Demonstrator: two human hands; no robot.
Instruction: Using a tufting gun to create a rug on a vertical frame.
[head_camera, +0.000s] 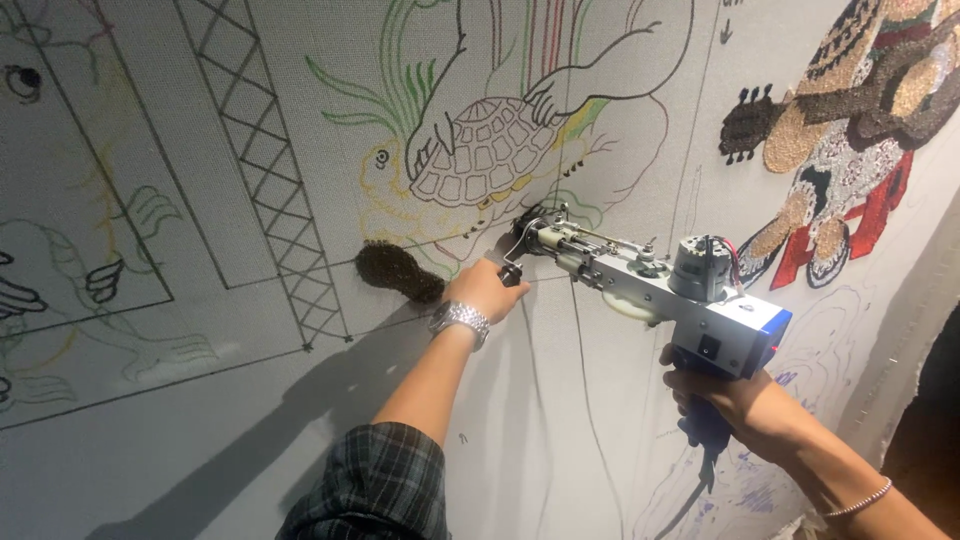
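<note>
Gripping the metal tufting gun (640, 280) against the stretched grey cloth (250, 420), right hand (735, 400) clasps its blue handle, left hand (485, 288) clenches the front grip beside a dark fuzzy patch (398, 270)

Left hand (487, 287): arm stretched forward, fingers curled shut, wrist straight.
Right hand (733, 402): lower, fist wrapped tight, forearm angled up from the right.

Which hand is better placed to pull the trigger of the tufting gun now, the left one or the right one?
Right. The right hand grips the tufting gun by its rear handle; the left hand only steadies its front.
</note>
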